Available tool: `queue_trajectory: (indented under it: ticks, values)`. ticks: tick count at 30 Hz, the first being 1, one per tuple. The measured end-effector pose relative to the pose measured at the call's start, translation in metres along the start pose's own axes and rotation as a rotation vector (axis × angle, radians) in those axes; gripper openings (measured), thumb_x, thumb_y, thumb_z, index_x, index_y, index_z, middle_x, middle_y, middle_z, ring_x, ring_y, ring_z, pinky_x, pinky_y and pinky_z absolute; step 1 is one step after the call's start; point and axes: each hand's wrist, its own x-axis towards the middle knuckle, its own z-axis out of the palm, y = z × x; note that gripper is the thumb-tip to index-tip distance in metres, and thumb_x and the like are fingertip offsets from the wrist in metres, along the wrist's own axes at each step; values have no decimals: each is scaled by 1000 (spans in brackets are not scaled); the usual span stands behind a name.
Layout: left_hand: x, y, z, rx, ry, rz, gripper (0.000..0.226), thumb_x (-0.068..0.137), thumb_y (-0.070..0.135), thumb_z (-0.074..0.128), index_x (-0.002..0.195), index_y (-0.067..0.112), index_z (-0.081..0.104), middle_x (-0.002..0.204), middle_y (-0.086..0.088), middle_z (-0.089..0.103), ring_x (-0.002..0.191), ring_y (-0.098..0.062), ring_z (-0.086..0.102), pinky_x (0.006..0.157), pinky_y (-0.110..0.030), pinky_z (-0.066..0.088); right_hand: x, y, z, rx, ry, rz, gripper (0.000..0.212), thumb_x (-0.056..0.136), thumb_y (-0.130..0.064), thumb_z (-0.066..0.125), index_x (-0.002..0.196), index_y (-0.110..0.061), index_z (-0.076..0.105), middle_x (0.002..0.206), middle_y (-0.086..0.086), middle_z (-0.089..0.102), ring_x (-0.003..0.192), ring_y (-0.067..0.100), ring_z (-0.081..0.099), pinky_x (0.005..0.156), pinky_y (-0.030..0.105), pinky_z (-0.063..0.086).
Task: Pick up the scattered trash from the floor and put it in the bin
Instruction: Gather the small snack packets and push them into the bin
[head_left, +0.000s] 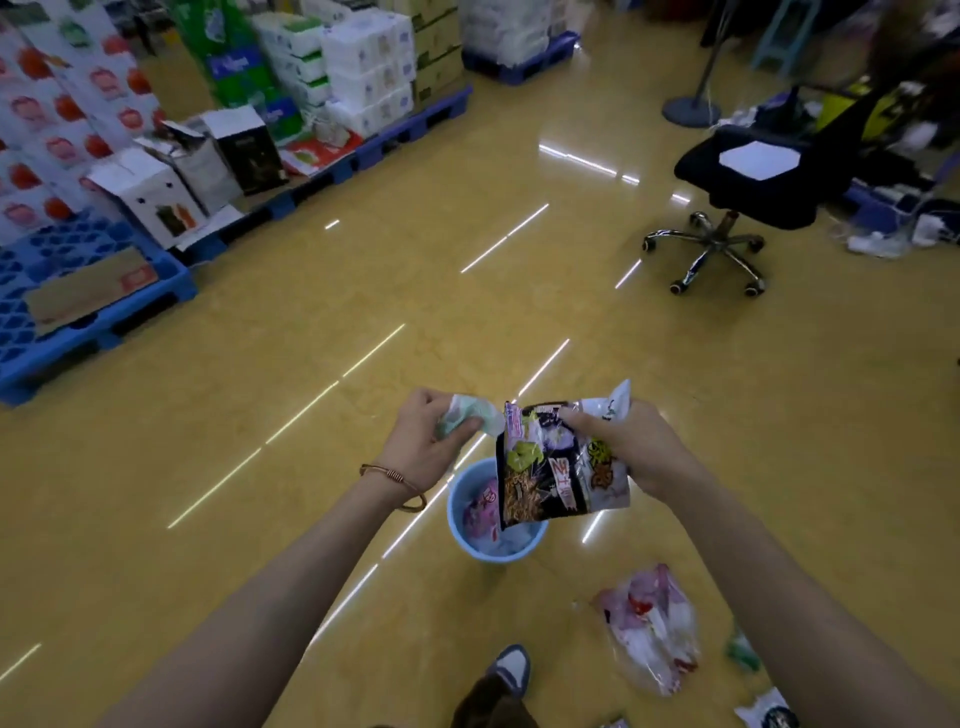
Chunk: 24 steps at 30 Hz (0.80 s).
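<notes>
No legible text anywhere (printed characters on the black snack packet (545, 478) too blurred)

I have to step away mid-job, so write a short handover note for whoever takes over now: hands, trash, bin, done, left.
Left hand grips a crumpled pale green wrapper.
Right hand grips a black snack packet, held over the blue bin.
Done: a pink wrapper lies in the bin.
Left: drop both handfuls in, then collect the clear plastic bag, green scrap and white packet from the floor on the right.

Stockroom; goods stacked on pallets (332, 171)
</notes>
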Motion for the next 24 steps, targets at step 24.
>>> queue_trajectory:
  ticks: [24]
  values:
    - [171, -105, 70, 80, -367, 178, 22, 76, 8, 71, 97, 9, 66, 94, -7, 49, 82, -18, 50, 69, -19, 38, 94, 98, 35, -76, 691, 159, 31, 91, -31, 60, 100, -1, 56, 83, 21, 58, 69, 19, 47, 58, 29, 34]
